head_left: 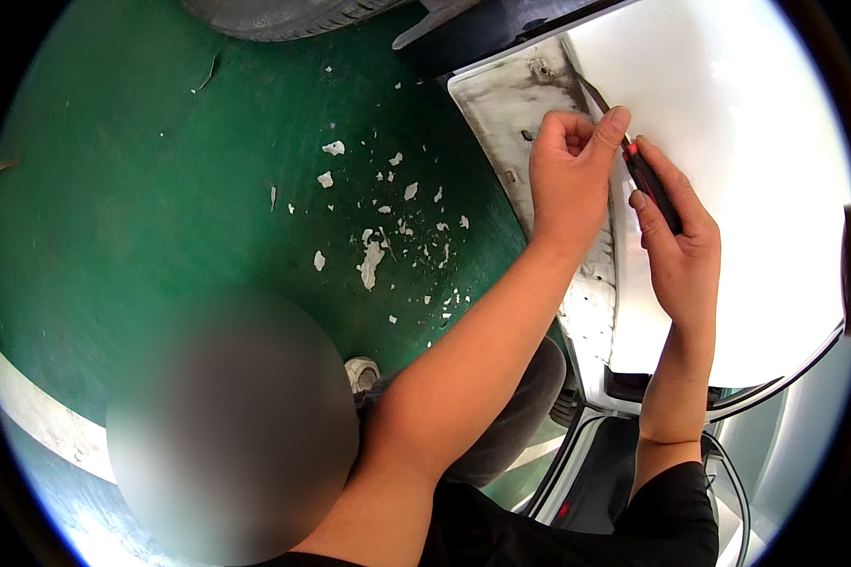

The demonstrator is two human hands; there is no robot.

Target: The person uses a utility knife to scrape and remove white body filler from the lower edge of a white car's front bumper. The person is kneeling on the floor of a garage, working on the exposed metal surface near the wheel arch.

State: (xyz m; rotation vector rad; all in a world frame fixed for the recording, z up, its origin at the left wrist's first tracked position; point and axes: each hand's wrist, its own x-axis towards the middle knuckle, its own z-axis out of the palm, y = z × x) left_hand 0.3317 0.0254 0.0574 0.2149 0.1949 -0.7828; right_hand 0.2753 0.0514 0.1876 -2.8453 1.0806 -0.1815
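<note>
My right hand (683, 236) is wrapped round the black-and-red handle of what looks like a utility knife (654, 184), held against a white car panel (756, 189). A narrow dark strip runs from the handle's far end up and left along the panel's edge; I cannot tell whether it is all blade. My left hand (572, 170) is closed, fingers curled in and thumb against this strip. What its fingers hold, if anything, is hidden. Beneath the left hand lies a stained, scuffed lower strip of bodywork (511, 113) with small holes and dark smears.
White flakes and chips (372, 265) lie scattered over the green floor (161, 217) to the left of the car. A tyre (284, 14) shows at the top edge. A person's blurred head (232, 425) fills the lower left. A shoe (361, 372) stands near the middle.
</note>
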